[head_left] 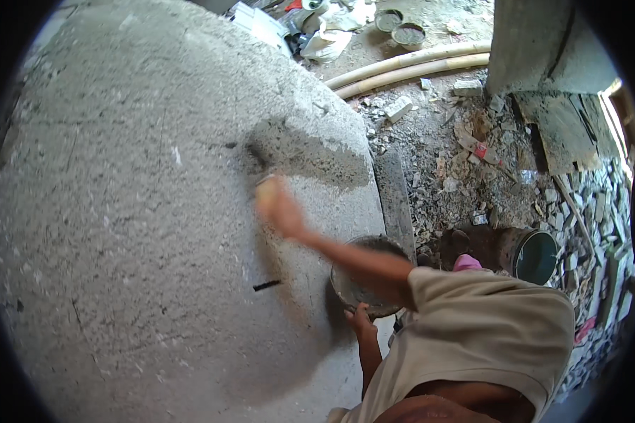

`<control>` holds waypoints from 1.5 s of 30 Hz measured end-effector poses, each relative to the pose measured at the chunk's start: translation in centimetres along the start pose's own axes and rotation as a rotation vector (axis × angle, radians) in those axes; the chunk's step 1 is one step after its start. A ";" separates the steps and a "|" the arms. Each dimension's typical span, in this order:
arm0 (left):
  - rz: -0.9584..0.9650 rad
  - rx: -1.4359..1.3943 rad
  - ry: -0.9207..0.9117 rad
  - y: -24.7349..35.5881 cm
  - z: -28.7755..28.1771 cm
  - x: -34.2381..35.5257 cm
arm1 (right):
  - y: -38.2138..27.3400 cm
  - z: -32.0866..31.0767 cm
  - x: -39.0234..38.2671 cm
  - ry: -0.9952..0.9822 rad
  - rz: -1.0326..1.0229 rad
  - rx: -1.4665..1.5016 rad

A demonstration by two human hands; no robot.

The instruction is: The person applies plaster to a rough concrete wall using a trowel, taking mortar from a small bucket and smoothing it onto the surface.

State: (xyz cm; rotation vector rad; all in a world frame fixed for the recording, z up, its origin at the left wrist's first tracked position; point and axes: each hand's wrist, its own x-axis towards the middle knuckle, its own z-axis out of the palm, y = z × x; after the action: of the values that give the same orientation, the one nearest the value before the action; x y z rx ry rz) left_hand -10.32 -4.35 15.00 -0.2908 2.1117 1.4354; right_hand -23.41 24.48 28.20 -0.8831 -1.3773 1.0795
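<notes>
My right hand point(282, 211), smeared by motion, reaches across a rough grey concrete surface point(141, 233) and grips a tan object point(266, 192) that is too blurred to make out. Just above it, a dark, wet-looking patch point(307, 155) spreads toward the surface's right edge. My left hand point(361, 317) is closed on the rim of a round, cement-stained pan point(353, 289), held below my right forearm, which partly hides it. The pan seems to contain grey material, only partly visible.
Rubble point(437, 197) covers the ground at right, with a bucket point(536, 257) near my feet and a pile of grey pieces point(600, 211). Two long poles point(416, 70), two small pans point(408, 35), white sacks point(328, 42) and a concrete column point(536, 49) are farther back.
</notes>
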 end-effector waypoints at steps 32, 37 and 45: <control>0.174 -0.096 -0.278 -0.8 10.3 -7.8 | 6.8 -42.7 -11.2 -1.274 0.996 -0.178; -0.011 -0.132 -0.287 -2.3 10.2 -7.1 | 3.4 -45.8 -10.6 -1.147 0.978 0.082; -0.115 -0.151 -0.179 -5.9 7.5 -4.1 | -5.1 -46.7 -7.6 -0.525 0.887 0.656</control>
State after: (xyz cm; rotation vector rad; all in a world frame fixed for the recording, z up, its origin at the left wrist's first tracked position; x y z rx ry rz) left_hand -1.73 -0.45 10.70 -0.3230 1.8189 1.4974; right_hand 24.10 21.17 28.90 -0.7274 -0.8735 2.4081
